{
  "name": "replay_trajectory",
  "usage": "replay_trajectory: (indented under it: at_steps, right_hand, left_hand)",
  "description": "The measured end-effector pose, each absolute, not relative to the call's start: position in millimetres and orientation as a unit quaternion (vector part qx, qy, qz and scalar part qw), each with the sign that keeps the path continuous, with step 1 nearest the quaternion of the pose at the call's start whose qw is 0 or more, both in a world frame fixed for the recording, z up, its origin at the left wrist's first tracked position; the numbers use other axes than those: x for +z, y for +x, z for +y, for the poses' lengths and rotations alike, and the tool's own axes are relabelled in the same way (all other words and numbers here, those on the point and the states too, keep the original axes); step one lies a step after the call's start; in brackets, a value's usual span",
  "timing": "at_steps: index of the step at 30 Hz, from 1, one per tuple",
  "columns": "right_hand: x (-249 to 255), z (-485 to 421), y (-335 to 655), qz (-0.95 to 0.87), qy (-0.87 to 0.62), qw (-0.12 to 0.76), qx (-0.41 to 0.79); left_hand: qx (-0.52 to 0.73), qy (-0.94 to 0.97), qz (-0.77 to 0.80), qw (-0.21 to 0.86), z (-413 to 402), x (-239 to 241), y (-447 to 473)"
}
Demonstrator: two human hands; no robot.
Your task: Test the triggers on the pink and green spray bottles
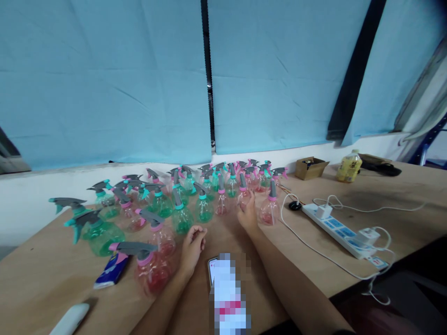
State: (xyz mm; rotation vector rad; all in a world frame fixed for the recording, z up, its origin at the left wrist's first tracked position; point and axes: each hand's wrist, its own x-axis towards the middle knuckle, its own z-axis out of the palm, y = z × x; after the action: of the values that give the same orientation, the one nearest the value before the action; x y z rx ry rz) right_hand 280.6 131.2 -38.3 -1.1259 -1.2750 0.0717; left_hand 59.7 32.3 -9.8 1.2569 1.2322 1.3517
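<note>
And here's my right hand, out over the worktop at a pink spray bottle in the near edge of the right half of the pack! Fingers up by its right side; whether they're clamped on it, I can't tell. My left hand sits nearer and to the left, fingers curled inward, just short of a green spray bottle; whether they meet fully, I can't say. Another pink one, the end bottle, stands just right of my right hand, and the crowd of pink and green fans out left and far, grey triggers up.

Now the lettering! The yellow jug, far right, wears a label with dark characters, too small to read. The blue packet, near left, shows pale print, blurred. The phone between my forearms has its screen pixelated, one magenta band across it. On the right, the power strip carries blue panels around its sockets, a cardboard box open beyond it.
</note>
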Motion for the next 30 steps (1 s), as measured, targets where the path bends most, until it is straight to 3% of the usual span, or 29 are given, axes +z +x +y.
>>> replay_trajectory:
  at_steps: [11,18,24,30]
  right_hand:
    - [-18.7,86.8,273.7,-0.592,-0.455,0.663,0.056]
    - [3.8,51.1,309.0,-0.665,-0.442,0.596,-0.086]
    - [2.9,64.4,339.3,-0.524,-0.527,0.647,-0.170]
    - [-11.6,84.9,353.0,-0.482,-0.558,0.673,-0.061]
  left_hand:
    - [0.544,0.511,0.497,0.442,31.8,-9.2,60.5]
    - [0.540,0.516,0.498,0.440,33.8,-11.5,60.0]
    - [0.539,0.521,0.495,0.438,34.9,-12.8,59.6]
    - [0.540,0.523,0.495,0.436,34.6,-11.1,59.4]
